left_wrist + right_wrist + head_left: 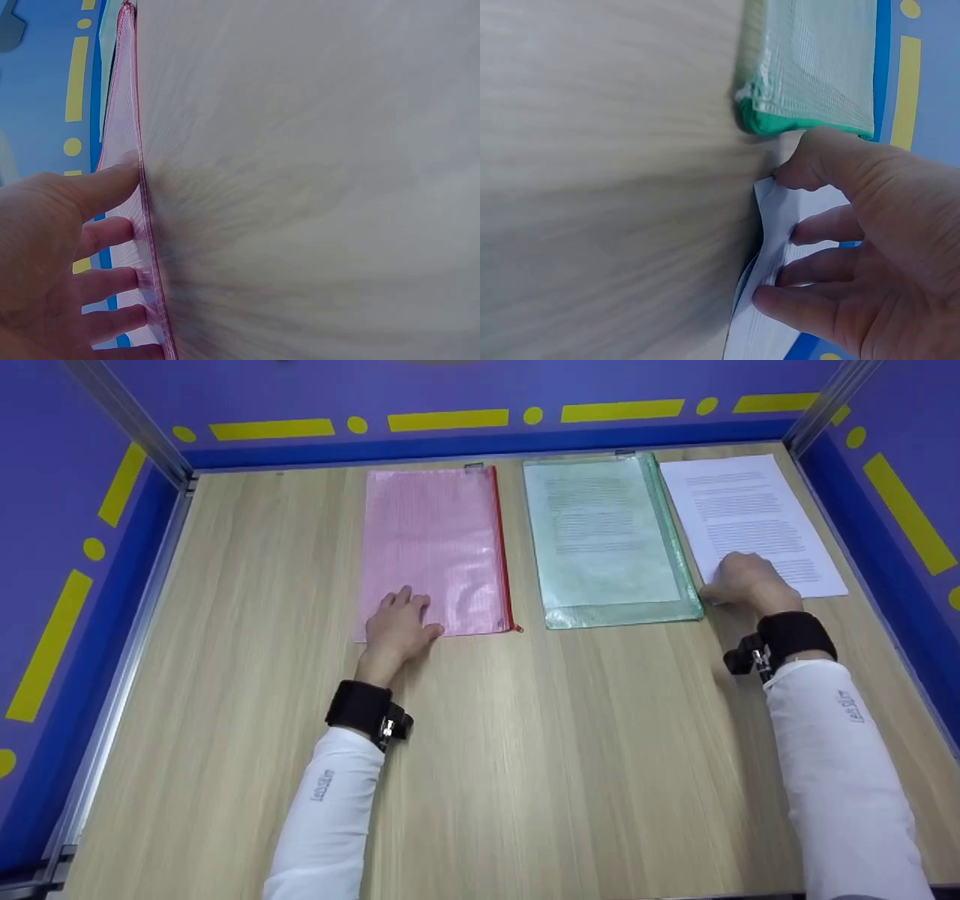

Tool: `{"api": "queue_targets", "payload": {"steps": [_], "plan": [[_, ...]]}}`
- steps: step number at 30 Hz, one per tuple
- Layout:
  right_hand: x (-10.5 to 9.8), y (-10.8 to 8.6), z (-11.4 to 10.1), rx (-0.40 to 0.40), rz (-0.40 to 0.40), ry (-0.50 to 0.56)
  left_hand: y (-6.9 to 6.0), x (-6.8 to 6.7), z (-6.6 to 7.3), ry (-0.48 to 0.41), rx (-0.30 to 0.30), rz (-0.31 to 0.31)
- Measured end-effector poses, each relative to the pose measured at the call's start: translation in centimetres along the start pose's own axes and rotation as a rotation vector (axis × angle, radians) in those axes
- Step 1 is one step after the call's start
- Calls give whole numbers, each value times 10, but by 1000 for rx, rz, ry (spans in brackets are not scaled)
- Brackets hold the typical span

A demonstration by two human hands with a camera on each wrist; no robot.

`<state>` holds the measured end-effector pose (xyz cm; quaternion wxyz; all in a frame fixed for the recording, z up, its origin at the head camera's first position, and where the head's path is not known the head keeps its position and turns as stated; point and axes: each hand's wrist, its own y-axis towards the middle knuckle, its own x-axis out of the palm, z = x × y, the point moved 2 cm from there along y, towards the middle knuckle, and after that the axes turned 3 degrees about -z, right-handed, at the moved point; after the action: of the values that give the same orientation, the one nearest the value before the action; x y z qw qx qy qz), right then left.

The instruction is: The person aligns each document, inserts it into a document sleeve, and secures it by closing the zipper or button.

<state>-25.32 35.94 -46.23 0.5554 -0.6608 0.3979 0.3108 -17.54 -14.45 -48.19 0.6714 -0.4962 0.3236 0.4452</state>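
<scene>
On the pink zip pouch (pixel 431 532), near its lower left edge, my left hand (pixel 397 630) rests with fingers spread. In the left wrist view, the thumb and fingertips touch the surface of the pouch along its red-trimmed edge (pixel 147 202). My right hand (pixel 754 581) is at the lower left corner of the printed paper (pixel 739 502) on the right. The right wrist view shows the paper (pixel 769 232) buckled up at its near edge, its corner by the thumb and the other fingers curled against its face. It looks like several sheets.
Between the pink pouch and the paper lies a green zip pouch (pixel 619 615) with a printed sheet visible inside. Its green zip side is close beside my right thumb. Blue walls (pixel 450 454) with yellow marks border the wooden table (pixel 540 750) at the back and sides.
</scene>
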Motion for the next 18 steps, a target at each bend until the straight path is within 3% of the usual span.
{"api": "queue_targets", "payload": {"steps": [5,14,18], "plan": [[3,-2,-2,3,67,27,-1,-1,0,3,2,12],[15,2,-4,21,279,-13,0,1,-1,3,0,-1],[17,3,-3,40,299,-33,0,1,0,5,2,-1]]}}
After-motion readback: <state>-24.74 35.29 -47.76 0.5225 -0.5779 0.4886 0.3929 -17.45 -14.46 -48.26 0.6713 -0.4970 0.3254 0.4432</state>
